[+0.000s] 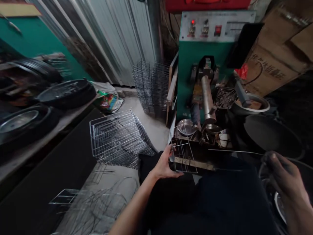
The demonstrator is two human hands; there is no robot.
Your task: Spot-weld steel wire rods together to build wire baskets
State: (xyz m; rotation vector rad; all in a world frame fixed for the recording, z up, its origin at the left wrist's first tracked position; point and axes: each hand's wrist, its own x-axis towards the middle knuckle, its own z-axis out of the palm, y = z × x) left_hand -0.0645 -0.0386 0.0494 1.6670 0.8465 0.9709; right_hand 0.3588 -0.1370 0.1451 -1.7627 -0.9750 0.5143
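- Wire frame [181, 144], just below centre: left hand [162, 165], half open, spans its left side, likely steadying it.
- Right hand [286, 173], lower right: curled, apparently around a thin rod [234, 150].
- Racks [119, 138], left of centre: stacked, presumably saving room.

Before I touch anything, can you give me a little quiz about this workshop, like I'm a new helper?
1. Pick one: what does the left hand hold?
A) a hammer
B) a small wire frame
C) a cup
2. True or false: the lit lamp on the green machine glows blue.
3. Fill the gap: the brown material with printed writing, right of the machine, is ____.

Key: 1. B. 2. False, it glows red. 3. Cardboard.
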